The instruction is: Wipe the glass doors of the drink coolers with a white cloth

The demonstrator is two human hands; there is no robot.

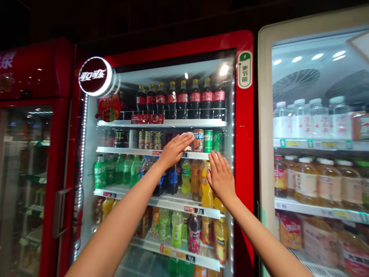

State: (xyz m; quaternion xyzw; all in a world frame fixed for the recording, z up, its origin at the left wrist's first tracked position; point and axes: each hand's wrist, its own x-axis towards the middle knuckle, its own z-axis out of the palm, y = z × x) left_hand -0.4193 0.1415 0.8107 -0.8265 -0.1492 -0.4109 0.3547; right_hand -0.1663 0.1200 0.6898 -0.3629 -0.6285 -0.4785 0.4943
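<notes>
My left hand (178,147) lies flat against the glass door (173,71) of a red drink fridge, its fingers stretched toward the right. Under the palm and fingertips it presses a white cloth (188,148); only small edges show, so I cannot tell whether it is fabric or paper. Lower and to the right, my right hand (221,175) rests on the same glass with straight fingers and holds nothing. Behind the glass, near the left fingertips, is an orange can (198,140) beside green cans (208,141). Yellow bottles (206,188) stand behind the right hand.
The red fridge frame (245,146) borders the door. A lit round sign (95,76) sits at its upper left. Another red fridge with a door handle (61,213) stands left. At right is a pale-framed fridge (265,115) with bottles. Cola bottles (183,98) line the top shelf.
</notes>
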